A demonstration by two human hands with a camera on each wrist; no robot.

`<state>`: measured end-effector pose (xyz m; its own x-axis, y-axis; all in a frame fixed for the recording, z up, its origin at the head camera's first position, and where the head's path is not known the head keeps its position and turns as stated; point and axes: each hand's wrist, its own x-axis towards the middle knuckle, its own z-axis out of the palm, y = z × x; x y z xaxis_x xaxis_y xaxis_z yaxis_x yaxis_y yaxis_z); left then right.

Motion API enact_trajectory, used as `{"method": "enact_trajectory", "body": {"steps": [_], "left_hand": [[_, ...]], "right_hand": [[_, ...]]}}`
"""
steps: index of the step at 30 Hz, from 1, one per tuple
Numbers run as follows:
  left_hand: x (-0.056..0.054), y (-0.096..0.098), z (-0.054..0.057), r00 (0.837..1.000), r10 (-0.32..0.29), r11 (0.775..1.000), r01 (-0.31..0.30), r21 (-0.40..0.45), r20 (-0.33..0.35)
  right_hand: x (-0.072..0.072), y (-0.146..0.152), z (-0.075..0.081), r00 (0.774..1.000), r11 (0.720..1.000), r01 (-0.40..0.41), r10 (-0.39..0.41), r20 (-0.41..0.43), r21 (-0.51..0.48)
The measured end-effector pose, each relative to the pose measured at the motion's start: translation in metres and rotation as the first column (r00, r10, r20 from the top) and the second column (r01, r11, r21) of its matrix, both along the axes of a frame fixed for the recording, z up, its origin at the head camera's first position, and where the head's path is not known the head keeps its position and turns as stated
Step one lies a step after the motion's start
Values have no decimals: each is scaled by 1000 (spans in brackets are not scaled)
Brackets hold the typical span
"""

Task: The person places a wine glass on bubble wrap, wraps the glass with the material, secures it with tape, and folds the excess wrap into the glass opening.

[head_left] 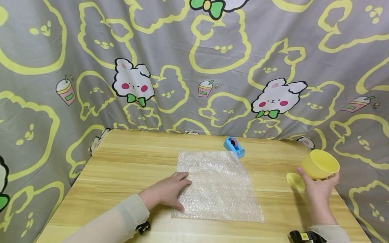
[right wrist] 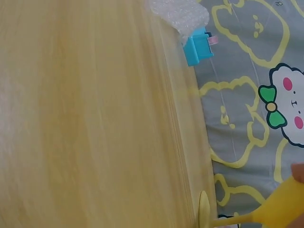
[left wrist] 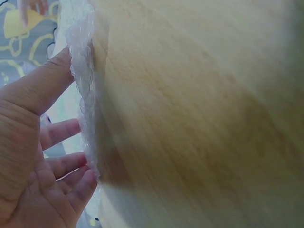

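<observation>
A sheet of bubble wrap (head_left: 217,189) lies flat on the wooden table, in front of me. At its left edge is my left hand (head_left: 168,190), fingers spread and thumb apart. The left wrist view shows the thumb and fingertips of that hand (left wrist: 42,142) against the edge of the bubble wrap (left wrist: 83,71). Over on the right, my right hand (head_left: 319,190) grips a yellow goblet (head_left: 319,165) by its bowl. The goblet's thin stem (right wrist: 237,220) and round foot (right wrist: 204,209) show in the right wrist view; whether the foot touches the table I cannot tell.
A blue tape dispenser (head_left: 234,147) with a roll of tape stands at the back, touching or just under the bubble wrap's far right corner. Behind and beside the table (head_left: 127,152) hangs a grey curtain (head_left: 173,44) printed with yellow outlines and white rabbits.
</observation>
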<state>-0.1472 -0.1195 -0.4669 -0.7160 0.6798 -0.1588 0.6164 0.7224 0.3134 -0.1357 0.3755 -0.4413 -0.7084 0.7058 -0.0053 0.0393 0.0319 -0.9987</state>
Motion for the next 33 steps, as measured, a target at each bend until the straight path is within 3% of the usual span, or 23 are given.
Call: {"method": "enact_trajectory", "body": {"steps": [12,21,33], "left_hand": [[1,0,0,1000,6,1000,-6,3,0],[2,0,2,1000,12,1000,-12,9,8],[2,-1,3,1000,6,1000,-6,14,21]], "right_hand": [[1,5,-1,977,996,-38,22,211,76],[2,2,2,979,995,-72,58,194,67],[12,-12,20,984,985,-168,164,68,50]]}}
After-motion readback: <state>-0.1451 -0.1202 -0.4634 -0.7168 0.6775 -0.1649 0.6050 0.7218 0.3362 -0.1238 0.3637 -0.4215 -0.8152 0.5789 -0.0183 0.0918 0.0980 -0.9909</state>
